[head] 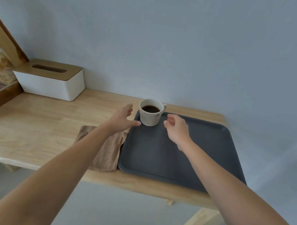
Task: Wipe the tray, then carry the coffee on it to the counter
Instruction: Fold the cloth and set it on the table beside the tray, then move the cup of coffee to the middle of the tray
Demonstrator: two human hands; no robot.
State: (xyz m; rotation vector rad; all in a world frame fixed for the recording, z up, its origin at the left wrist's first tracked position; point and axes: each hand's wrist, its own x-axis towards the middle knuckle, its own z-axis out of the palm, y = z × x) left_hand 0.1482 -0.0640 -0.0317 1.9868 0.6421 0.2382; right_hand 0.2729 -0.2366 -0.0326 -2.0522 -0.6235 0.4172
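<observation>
The left forearm hides part of the brown cloth [107, 150]. The cup [150, 112] bears an unreadable mark. The left hand [123, 117] and right hand [177, 130] flank it, spread and empty, over the tray [206, 151].

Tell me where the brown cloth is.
The brown cloth lies flat on the wooden table, against the grey tray's left edge, partly under the left forearm.

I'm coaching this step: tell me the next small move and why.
Probably slide both hands outward to the tray's side edges and lift. The coffee cup already stands on its far-left corner, the cloth lies set aside, and the left hand and right hand hover empty.
</observation>
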